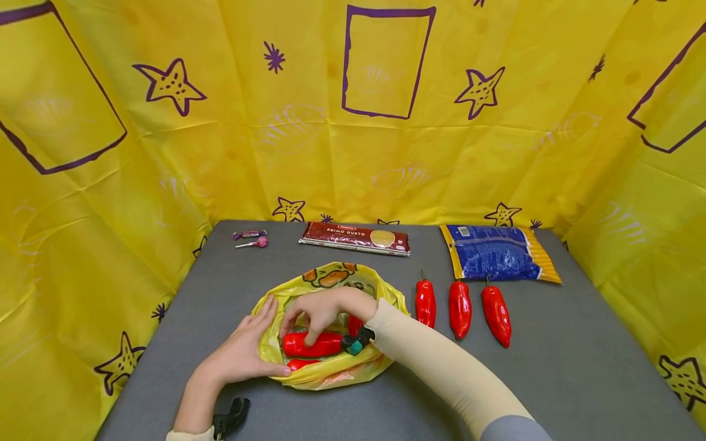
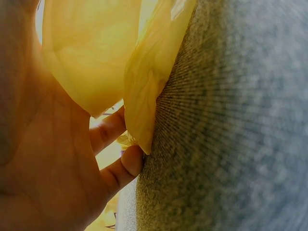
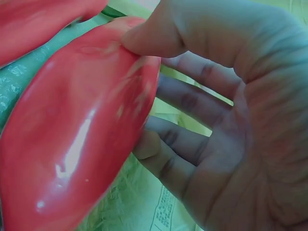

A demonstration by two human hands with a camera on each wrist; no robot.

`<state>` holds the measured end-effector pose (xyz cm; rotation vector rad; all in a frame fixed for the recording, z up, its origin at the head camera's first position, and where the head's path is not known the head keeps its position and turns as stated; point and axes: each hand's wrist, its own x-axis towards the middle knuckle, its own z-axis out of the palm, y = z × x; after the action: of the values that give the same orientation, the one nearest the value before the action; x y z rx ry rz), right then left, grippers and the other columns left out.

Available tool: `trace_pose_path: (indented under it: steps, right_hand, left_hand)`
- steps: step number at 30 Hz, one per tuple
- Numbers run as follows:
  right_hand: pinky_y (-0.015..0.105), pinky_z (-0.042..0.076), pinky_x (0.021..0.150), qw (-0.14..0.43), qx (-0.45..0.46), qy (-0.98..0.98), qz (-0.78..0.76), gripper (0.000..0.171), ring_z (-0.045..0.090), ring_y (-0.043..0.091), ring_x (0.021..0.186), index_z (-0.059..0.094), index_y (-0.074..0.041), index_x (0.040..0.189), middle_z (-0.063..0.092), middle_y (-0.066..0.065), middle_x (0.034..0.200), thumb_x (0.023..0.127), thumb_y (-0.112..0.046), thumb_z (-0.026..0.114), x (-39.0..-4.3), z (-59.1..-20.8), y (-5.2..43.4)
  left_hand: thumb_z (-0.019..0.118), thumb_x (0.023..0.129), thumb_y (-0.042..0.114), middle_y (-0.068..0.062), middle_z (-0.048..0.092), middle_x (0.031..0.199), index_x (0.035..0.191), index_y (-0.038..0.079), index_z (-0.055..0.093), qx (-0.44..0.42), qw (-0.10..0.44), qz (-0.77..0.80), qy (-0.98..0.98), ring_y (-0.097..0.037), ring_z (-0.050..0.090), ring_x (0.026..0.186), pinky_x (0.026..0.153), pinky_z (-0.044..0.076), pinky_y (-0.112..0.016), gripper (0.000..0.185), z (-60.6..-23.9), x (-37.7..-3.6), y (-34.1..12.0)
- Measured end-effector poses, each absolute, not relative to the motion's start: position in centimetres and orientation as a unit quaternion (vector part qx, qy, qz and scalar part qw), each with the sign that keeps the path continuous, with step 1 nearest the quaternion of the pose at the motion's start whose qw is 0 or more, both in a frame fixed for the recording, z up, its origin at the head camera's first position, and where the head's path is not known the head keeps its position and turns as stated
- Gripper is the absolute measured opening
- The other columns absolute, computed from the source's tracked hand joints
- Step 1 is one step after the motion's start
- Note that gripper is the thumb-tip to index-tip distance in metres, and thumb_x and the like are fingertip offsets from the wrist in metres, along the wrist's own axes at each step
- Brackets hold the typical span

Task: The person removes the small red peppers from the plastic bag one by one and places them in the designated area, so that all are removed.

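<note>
Here the right hand is inside the yellow plastic bag, near the front edge of the grey table, and pinches a red pepper between thumb and fingers. A second pepper lies under it in the bag. The left hand lies flat with straight fingers against the bag's left rim and holds it open. Three more red peppers lie in a row to the right, and behind them at the back edge are a pasta packet and a blue bag. I judge that the glossy pepper could slip from this light pinch, or the thin rim could fold inward if the left hand loosens.
</note>
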<state>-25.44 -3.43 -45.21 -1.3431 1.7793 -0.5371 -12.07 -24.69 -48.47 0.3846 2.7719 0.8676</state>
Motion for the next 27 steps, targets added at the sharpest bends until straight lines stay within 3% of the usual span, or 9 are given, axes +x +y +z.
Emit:
trace_pose_path:
  steps: [6, 20, 24, 27]
  right_hand:
    - [0.020, 0.056, 0.083, 0.410, -0.530, 0.712, -0.211, 0.049, 0.061, 0.011, 0.094, 0.070, -0.015, 0.138, 0.064, -0.007, 0.128, 0.091, -0.007, 0.081, -25.4, -45.1, -3.3]
    - [0.020, 0.056, 0.081, 0.403, -0.536, 0.712, -0.209, 0.048, 0.060, 0.011, 0.094, 0.070, -0.016, 0.139, 0.062, -0.009, 0.125, 0.093, -0.007, 0.078, -25.6, -44.9, -3.2]
    - [0.021, 0.056, 0.076, 0.404, -0.532, 0.711, -0.219, 0.047, 0.061, 0.011, 0.087, 0.070, -0.016, 0.139, 0.063, -0.008, 0.122, 0.094, -0.007, 0.076, -25.6, -44.4, -2.7]
    - [0.021, 0.053, 0.067, 0.399, -0.523, 0.718, -0.224, 0.047, 0.058, 0.010, 0.072, 0.071, -0.017, 0.139, 0.065, -0.008, 0.115, 0.094, -0.007, 0.076, -25.7, -44.1, -2.2]
  left_hand:
    - [0.088, 0.069, 0.074, -0.012, 0.008, 0.179, 0.171, 0.009, 0.015, 0.130, 0.105, 0.294, 0.941, -0.035, 0.040, 0.137, 0.106, 0.045, -0.065, 0.141, -48.4, -12.1, -24.7]
    - [0.088, 0.069, 0.074, -0.011, 0.007, 0.179, 0.171, 0.010, 0.014, 0.127, 0.115, 0.300, 0.939, -0.035, 0.038, 0.139, 0.108, 0.044, -0.065, 0.141, -48.5, -11.9, -24.8]
    - [0.087, 0.069, 0.075, -0.012, 0.008, 0.179, 0.171, 0.009, 0.015, 0.132, 0.108, 0.296, 0.940, -0.034, 0.039, 0.139, 0.109, 0.043, -0.065, 0.141, -48.5, -12.0, -24.8]
    - [0.087, 0.070, 0.074, -0.013, 0.008, 0.179, 0.171, 0.008, 0.015, 0.136, 0.104, 0.291, 0.941, -0.034, 0.040, 0.137, 0.107, 0.045, -0.063, 0.140, -48.4, -12.1, -24.8]
